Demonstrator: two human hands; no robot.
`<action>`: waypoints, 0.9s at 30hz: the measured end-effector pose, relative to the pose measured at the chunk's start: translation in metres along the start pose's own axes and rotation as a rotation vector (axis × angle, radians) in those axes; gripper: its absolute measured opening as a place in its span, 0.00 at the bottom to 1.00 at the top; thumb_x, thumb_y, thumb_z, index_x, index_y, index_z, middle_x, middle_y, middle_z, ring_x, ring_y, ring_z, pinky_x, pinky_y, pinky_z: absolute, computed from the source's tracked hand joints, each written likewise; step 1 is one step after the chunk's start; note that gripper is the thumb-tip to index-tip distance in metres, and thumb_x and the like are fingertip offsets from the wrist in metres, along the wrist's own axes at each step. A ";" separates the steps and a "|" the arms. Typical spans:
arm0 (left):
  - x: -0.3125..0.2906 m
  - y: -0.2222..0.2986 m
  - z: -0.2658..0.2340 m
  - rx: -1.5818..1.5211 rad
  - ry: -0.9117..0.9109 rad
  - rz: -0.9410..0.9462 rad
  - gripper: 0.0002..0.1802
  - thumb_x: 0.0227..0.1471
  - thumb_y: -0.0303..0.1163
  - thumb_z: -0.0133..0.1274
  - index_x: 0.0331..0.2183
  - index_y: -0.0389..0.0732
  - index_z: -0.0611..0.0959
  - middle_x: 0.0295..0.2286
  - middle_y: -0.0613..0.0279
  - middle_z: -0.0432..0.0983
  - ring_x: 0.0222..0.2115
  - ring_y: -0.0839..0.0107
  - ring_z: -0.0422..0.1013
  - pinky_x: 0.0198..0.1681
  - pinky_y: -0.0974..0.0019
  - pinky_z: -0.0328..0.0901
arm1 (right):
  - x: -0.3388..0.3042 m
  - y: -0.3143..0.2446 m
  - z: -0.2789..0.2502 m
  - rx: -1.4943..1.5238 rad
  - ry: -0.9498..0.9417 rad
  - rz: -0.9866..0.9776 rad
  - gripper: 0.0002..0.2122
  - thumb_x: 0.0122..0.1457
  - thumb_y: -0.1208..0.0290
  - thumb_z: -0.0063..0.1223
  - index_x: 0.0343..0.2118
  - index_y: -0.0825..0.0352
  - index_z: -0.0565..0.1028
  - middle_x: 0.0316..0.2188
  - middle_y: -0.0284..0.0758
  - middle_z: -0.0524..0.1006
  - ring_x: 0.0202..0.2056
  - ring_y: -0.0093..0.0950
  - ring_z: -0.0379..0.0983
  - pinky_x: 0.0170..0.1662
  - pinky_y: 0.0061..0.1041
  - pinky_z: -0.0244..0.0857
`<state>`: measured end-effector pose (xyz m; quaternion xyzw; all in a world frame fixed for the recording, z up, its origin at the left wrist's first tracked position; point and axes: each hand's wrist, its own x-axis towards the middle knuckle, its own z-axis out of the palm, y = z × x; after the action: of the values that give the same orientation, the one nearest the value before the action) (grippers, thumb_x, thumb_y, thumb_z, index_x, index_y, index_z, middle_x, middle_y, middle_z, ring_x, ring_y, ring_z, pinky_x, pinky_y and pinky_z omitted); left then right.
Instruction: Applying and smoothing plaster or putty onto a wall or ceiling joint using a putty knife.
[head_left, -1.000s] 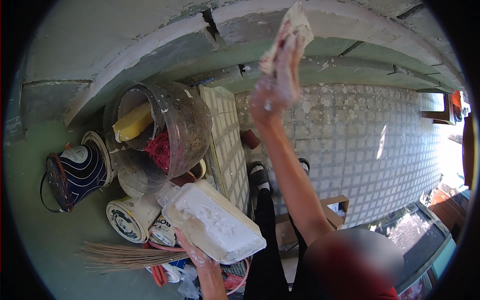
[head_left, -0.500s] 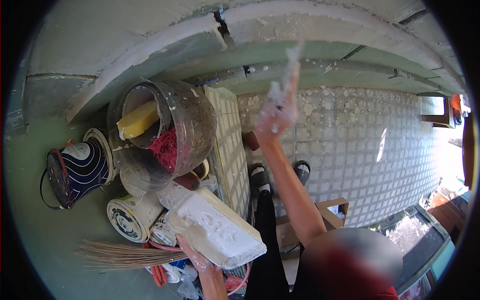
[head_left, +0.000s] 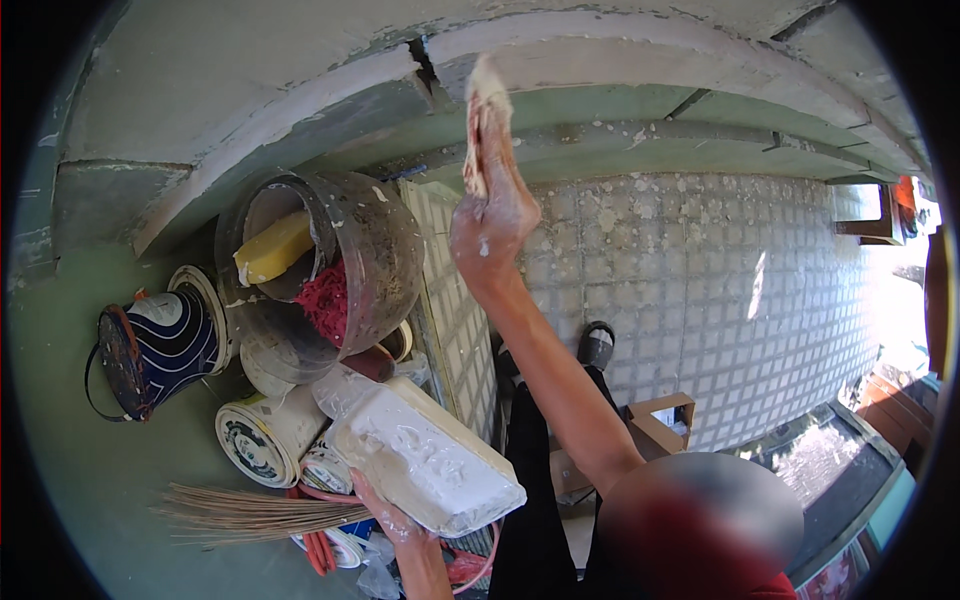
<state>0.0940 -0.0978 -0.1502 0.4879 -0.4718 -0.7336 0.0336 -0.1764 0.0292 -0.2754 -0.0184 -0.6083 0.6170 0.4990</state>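
At the lower middle, my left hand (head_left: 402, 522), smeared with white, grips the near left side of an oblong white tub (head_left: 425, 455). Thick white paint or filler coats the tub's inside. My right arm reaches far forward, and my white-spotted right hand (head_left: 493, 225) is closed around a slim, white-smeared tool (head_left: 484, 95). Its pale tip is blurred and overlaps the grey wall ledge (head_left: 610, 62); whether it touches the ledge I cannot tell. Fingers and smears hide the tool's exact kind.
Left of me stands a big clear plastic bucket (head_left: 395, 250) with a yellow sponge (head_left: 275, 247) and a crumpled red cloth (head_left: 325, 300). Paint pails (head_left: 165, 355), a stick broom (head_left: 265, 512) and an open cardboard box (head_left: 655, 425) lie around. The tiled floor (head_left: 690, 270) is spattered white.
My right hand has swung left and forward with the tool along the wall ledge. The tub and my left hand have shifted only slightly left.
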 end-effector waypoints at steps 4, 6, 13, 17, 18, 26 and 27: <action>-0.005 0.002 0.007 0.043 -0.021 0.029 0.42 0.52 0.63 0.38 0.61 0.50 0.54 0.59 0.59 0.51 0.57 0.54 0.53 0.59 0.48 0.53 | 0.013 -0.017 -0.029 -0.058 -0.102 0.141 0.17 0.61 0.75 0.46 0.52 0.75 0.67 0.49 0.48 0.72 0.51 0.39 0.70 0.51 0.30 0.68; -0.007 0.002 0.011 0.033 -0.034 0.036 0.42 0.52 0.64 0.38 0.61 0.50 0.54 0.59 0.58 0.51 0.58 0.53 0.53 0.59 0.48 0.52 | 0.038 -0.007 -0.049 -0.062 0.093 -0.064 0.20 0.64 0.69 0.39 0.54 0.77 0.63 0.52 0.49 0.69 0.52 0.33 0.69 0.51 0.33 0.67; -0.006 0.000 0.007 0.031 -0.009 0.010 0.43 0.52 0.64 0.38 0.61 0.50 0.54 0.59 0.57 0.50 0.58 0.53 0.53 0.59 0.48 0.53 | 0.026 0.007 -0.006 -0.111 0.044 -0.081 0.20 0.61 0.75 0.41 0.56 0.76 0.63 0.55 0.51 0.65 0.55 0.36 0.66 0.53 0.32 0.65; -0.005 0.001 -0.001 0.004 -0.006 0.004 0.43 0.52 0.64 0.38 0.61 0.50 0.53 0.59 0.58 0.50 0.58 0.53 0.52 0.59 0.48 0.52 | -0.006 -0.017 0.022 -0.188 -0.125 -0.026 0.19 0.59 0.82 0.37 0.55 0.77 0.63 0.55 0.52 0.64 0.57 0.42 0.61 0.56 0.35 0.61; -0.004 0.001 -0.002 -0.021 -0.001 -0.002 0.43 0.52 0.64 0.38 0.61 0.50 0.53 0.59 0.58 0.50 0.58 0.53 0.52 0.59 0.48 0.52 | -0.012 -0.024 0.020 -0.292 -0.240 -0.062 0.20 0.59 0.82 0.39 0.56 0.76 0.62 0.57 0.52 0.62 0.59 0.39 0.59 0.54 0.33 0.63; -0.008 0.003 -0.006 0.004 -0.006 0.038 0.43 0.52 0.64 0.37 0.62 0.50 0.53 0.59 0.58 0.50 0.58 0.54 0.52 0.59 0.48 0.52 | 0.031 -0.011 -0.049 -0.273 0.064 0.174 0.20 0.62 0.75 0.42 0.57 0.73 0.62 0.51 0.46 0.70 0.31 0.16 0.71 0.37 0.15 0.70; -0.009 0.002 -0.003 0.017 0.012 0.027 0.43 0.52 0.65 0.37 0.62 0.50 0.53 0.59 0.58 0.50 0.58 0.54 0.52 0.59 0.48 0.52 | 0.042 -0.003 -0.051 -0.530 0.072 0.083 0.19 0.63 0.75 0.41 0.57 0.72 0.62 0.51 0.45 0.71 0.32 0.14 0.71 0.35 0.12 0.70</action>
<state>0.0999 -0.0962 -0.1423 0.4861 -0.4844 -0.7262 0.0419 -0.1639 0.0924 -0.2620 -0.1953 -0.7289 0.4553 0.4724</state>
